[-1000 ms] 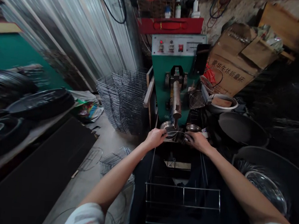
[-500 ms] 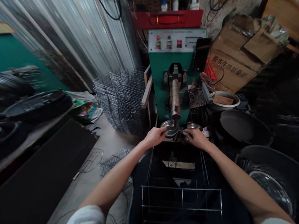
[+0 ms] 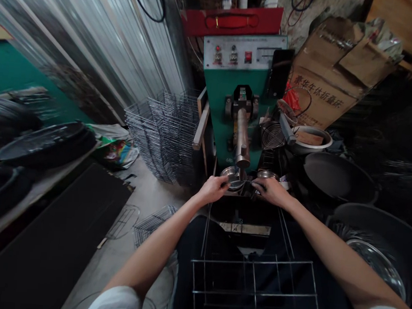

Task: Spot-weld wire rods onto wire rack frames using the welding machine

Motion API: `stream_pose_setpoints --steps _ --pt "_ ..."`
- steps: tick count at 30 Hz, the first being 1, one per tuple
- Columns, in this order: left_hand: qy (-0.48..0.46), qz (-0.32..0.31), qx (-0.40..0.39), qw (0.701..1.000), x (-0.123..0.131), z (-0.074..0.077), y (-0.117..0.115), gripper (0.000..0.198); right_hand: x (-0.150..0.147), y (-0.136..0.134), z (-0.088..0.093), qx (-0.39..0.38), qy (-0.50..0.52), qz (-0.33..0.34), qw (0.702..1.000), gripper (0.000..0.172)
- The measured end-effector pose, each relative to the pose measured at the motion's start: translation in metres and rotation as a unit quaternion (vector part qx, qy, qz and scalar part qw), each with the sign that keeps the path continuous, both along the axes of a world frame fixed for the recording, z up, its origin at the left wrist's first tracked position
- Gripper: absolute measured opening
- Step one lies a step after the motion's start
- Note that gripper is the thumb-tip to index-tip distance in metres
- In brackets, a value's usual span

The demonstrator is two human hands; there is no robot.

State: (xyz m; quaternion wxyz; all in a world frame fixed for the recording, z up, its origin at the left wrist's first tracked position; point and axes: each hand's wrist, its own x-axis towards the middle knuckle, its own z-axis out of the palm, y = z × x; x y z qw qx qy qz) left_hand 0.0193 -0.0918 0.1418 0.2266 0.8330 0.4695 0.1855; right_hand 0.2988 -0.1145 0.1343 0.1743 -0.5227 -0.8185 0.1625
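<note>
My left hand [image 3: 215, 189] is closed, thumb and fingertips pinching a thin metal wire [image 3: 240, 181] from its left side. Opposite it, my right hand [image 3: 271, 190] pinches the wire's right end. The wire spans the gap right below the steel arm and electrode [image 3: 242, 152] of a green spot welder [image 3: 217, 91]. From beneath my hands, long wires run back to a wire rack [image 3: 253, 293] above my lap. Whether my fingers also grip the rack's far end is hidden. Small metal bowls [image 3: 230, 171] stand just behind my hands.
Stacked wire racks [image 3: 161, 137] stand left of the welder, and another wire rack [image 3: 151, 226] lies on the floor. A black panel [image 3: 48, 237] is at the left. Dark pans [image 3: 338, 175], a large tub [image 3: 374, 218] and a cardboard box [image 3: 323, 87] crowd the right side.
The near end of the wire rack has tilted and shifted slightly right over my lap. My hands stay at the electrode, still pinching the wire. The view has moved slightly.
</note>
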Motion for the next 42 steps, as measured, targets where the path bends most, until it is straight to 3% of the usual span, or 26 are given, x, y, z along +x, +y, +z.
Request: stream_pose_setpoints --steps 9,19,28,36,39,42 --pt "0.000 0.002 0.001 1.000 0.002 0.000 -0.002 0.028 -0.002 0.000 0.004 -0.021 -0.003 -0.005 1.000 0.029" --pt "0.057 0.019 0.018 0.998 0.004 0.001 -0.008 0.020 -0.003 -0.006 -0.001 0.014 -0.038 -0.024 0.999 0.033" --pt "0.063 0.029 0.010 0.998 0.004 0.005 -0.011 0.015 0.000 -0.005 -0.007 0.010 0.027 -0.011 1.000 0.032" --pt "-0.004 0.045 -0.020 0.999 0.008 0.002 -0.009 0.013 0.001 0.001 -0.012 0.001 0.096 0.000 0.995 0.035" --pt "-0.051 0.071 -0.045 0.995 -0.010 0.007 -0.015 0.024 0.006 -0.008 -0.012 -0.019 0.147 -0.026 0.989 0.046" --pt "-0.095 0.125 -0.077 0.985 -0.052 0.009 -0.054 0.047 0.019 -0.035 -0.010 -0.085 0.230 -0.071 0.967 0.065"
